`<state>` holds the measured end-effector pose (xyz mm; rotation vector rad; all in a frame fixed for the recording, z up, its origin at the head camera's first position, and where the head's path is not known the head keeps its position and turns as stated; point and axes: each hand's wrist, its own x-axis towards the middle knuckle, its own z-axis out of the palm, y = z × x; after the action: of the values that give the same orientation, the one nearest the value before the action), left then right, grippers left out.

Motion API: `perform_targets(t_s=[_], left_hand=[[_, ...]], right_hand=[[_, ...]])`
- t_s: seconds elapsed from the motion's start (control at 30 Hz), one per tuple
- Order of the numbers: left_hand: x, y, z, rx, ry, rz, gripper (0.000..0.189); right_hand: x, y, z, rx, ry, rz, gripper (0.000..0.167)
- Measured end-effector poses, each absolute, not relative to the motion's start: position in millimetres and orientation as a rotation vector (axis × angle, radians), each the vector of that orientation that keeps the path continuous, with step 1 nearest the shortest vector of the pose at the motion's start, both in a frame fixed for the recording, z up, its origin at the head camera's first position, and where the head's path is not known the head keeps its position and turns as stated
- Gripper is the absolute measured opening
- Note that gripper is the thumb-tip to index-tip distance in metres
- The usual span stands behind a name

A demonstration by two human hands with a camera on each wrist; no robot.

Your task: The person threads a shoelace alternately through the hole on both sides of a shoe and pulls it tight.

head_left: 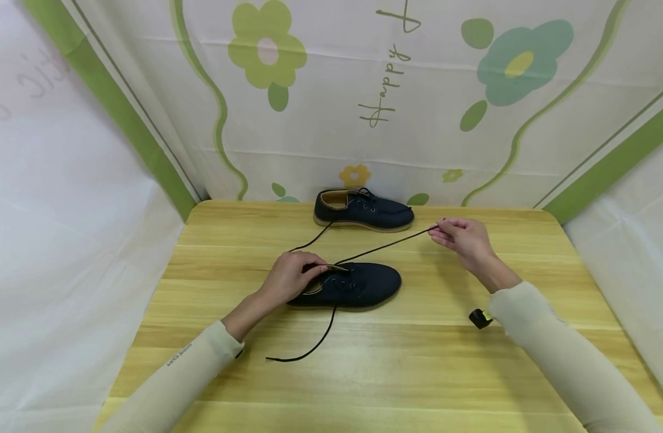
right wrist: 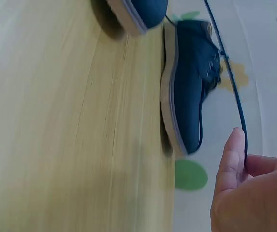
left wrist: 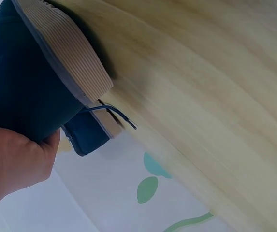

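A dark navy lace-up shoe (head_left: 376, 284) stands on the table with its toe to the right. My left hand (head_left: 290, 275) grips it at the opening, thumb and fingers by the tongue (head_left: 338, 267). In the left wrist view, that hand lies against the shoe's heel (left wrist: 27, 82). Between thumb and fingertips, my right hand (head_left: 467, 237) pinches the end of a black shoelace (head_left: 388, 245), which runs taut up from the shoe. The other lace end (head_left: 315, 347) curves loosely over the table in front.
A matching shoe (head_left: 385, 211) stands behind at the table's back edge, toe right, a lace trailing from it. A small black object (head_left: 480, 319) shows beside the right sleeve. White printed cloth (head_left: 331, 138) walls in the wooden table (head_left: 364, 385).
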<state>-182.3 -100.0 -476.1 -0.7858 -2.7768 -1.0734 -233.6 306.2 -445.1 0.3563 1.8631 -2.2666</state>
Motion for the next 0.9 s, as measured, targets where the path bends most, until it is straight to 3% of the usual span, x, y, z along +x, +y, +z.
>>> perform_targets(t_s=[0.9], left_hand=[[-182.6, -103.3, -478.2, -0.927, -2.729, -0.953, 0.011]], right_hand=[[-214.4, 405.8, -448.2, 0.549, 1.695, -2.523, 0.021]])
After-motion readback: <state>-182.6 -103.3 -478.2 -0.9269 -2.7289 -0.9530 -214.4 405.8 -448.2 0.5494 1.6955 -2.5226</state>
